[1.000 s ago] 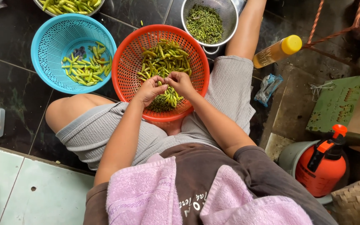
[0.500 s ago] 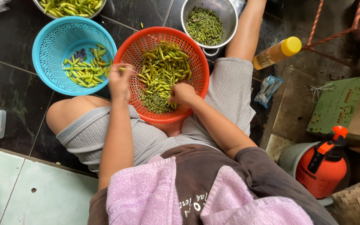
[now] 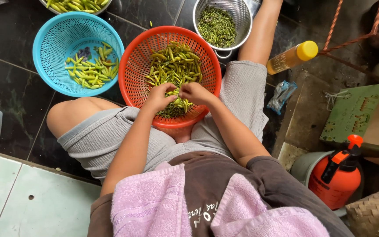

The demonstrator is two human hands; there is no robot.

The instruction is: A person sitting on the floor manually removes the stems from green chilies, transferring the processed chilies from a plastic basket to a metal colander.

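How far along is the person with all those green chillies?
Done: a modest layer of chillies lies in the blue basket, and the metal colander holds small green bits. In hand: both the left hand and right hand pinch one chilli over the red basket. Left: the red basket's big pile.
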